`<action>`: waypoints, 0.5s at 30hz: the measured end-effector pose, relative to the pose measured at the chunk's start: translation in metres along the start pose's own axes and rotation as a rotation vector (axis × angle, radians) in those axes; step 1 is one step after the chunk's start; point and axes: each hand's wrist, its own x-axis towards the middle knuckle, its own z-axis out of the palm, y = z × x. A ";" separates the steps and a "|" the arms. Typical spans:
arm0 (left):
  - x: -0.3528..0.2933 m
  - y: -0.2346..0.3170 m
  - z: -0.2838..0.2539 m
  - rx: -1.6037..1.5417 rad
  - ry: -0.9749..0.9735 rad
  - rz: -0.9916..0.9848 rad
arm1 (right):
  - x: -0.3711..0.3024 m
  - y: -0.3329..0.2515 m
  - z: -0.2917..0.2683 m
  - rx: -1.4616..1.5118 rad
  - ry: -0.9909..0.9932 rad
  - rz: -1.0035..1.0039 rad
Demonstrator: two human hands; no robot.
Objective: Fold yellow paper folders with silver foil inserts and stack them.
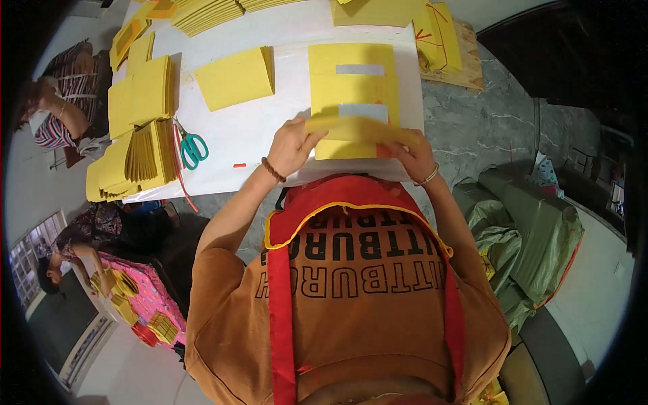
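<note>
Between my two hands is a yellow paper sheet (361,128), bent and seen nearly edge-on. My left hand (291,147) pinches its left end, and my right hand (414,156) is closed on its right end. Under it, at the table's near edge, lies a larger yellow paper piece (324,88) with grey rectangular patches; its lower part is partly covered by the held sheet. Further left, a folded yellow paper piece (236,77) lies alone on the white table (283,61).
Yellow paper stacks (145,94) fill the table's left side, beside teal-handled scissors (194,150) and a red cord (182,177). More stacks (209,15) line the far edge. A tied yellow bundle (437,40) stands right. Green-wrapped bales (533,229) are on my right. Other people sit at left.
</note>
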 end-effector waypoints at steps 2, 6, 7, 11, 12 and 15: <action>0.007 -0.001 0.005 -0.135 -0.004 -0.204 | 0.012 -0.001 0.002 0.193 0.050 0.157; 0.016 -0.017 0.022 -0.371 0.087 -0.412 | 0.030 -0.010 0.022 0.736 0.448 0.249; 0.017 -0.021 0.025 -0.413 0.110 -0.429 | 0.031 -0.010 0.020 0.736 0.445 0.249; 0.021 -0.022 0.030 -0.435 0.150 -0.451 | 0.034 -0.005 0.018 0.550 0.410 0.331; 0.022 -0.016 0.026 -0.373 0.132 -0.510 | 0.036 -0.003 0.022 0.529 0.435 0.323; 0.030 -0.011 0.022 -0.328 0.101 -0.599 | 0.038 0.002 0.029 0.475 0.501 0.333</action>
